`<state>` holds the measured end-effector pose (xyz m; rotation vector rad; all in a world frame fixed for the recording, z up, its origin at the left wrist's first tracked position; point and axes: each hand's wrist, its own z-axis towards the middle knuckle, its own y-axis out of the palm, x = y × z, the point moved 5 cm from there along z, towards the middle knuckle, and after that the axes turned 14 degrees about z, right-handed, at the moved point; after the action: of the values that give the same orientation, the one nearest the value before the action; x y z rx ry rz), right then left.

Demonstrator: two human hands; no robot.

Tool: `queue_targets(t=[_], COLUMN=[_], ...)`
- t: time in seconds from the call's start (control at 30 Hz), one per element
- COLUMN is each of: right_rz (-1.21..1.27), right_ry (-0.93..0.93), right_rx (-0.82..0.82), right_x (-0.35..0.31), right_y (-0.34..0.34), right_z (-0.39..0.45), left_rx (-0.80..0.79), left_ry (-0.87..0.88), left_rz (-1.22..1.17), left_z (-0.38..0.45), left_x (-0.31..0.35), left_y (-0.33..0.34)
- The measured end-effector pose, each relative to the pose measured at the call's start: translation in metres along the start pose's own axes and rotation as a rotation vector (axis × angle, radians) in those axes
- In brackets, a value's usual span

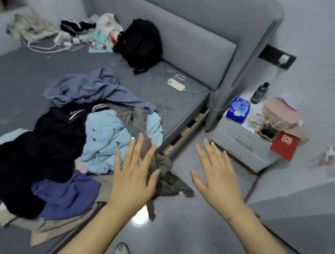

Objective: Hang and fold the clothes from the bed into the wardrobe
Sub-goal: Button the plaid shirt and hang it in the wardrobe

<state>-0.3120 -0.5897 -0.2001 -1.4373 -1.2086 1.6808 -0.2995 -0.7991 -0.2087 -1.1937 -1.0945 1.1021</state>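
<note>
A heap of clothes lies at the near edge of the grey bed [17, 88]: a light blue printed garment [106, 140], a black garment [35, 157], a purple-blue one [66, 194], a grey-blue shirt [94, 88] and a brown-grey piece [165, 178] hanging over the edge. My left hand [133, 178] is spread flat, fingers straight, in front of the brown-grey piece and the light blue garment, holding nothing. My right hand [218, 175] is also spread flat, in the air beside the bed above the floor. No wardrobe is in view.
A black backpack [139, 43] leans on the headboard, with small clothes [102, 31] and cables [44, 45] to its left. A phone [175, 84] charges on the mattress. The bedside table [243, 144] carries tissues, a bottle and a red box. My feet stand on the grey floor [180, 225].
</note>
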Motion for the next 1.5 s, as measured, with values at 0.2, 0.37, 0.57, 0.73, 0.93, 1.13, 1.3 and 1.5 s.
queue_targets(t=[0.2, 0.37, 0.57, 0.73, 0.93, 1.13, 1.3, 1.5], right_rz=[0.038, 0.057, 0.039, 0.131, 0.324, 0.858, 1.218, 1.786], right_ry=[0.011, 0.064, 0.040, -0.025, 0.002, 0.416, 0.870, 1.060], right_rx=[-0.080, -0.198, -0.371, -0.505, -0.634, -0.498, -0.241, -0.405], right_x=[-0.036, -0.006, 0.058, 0.113, 0.132, 0.107, 0.103, 0.078], right_y=[0.067, 0.121, 0.178, 0.240, 0.347, 0.444, 0.456, 0.373], right_z=[0.065, 0.097, 0.140, 0.193, 0.257, 0.290, 0.274, 0.266], left_rx=[-0.127, -0.256, -0.428, -0.479, -0.468, -0.410, -0.384, -0.322], left_ry=[-0.079, -0.081, -0.152, -0.314, -0.579, -0.708, -0.814, -0.914], left_rz=[0.034, 0.019, -0.071, -0.102, -0.196, -0.310, -0.389, -0.584], left_z=[0.017, 0.036, 0.059, 0.086, 0.086, 0.072, 0.045, 0.040], left_x=[-0.101, -0.119, -0.102, -0.068, -0.064, -0.076, -0.086, -0.098], left_y=[0.047, 0.102, 0.193, 0.263, 0.337, 0.378, 0.378, 0.358])
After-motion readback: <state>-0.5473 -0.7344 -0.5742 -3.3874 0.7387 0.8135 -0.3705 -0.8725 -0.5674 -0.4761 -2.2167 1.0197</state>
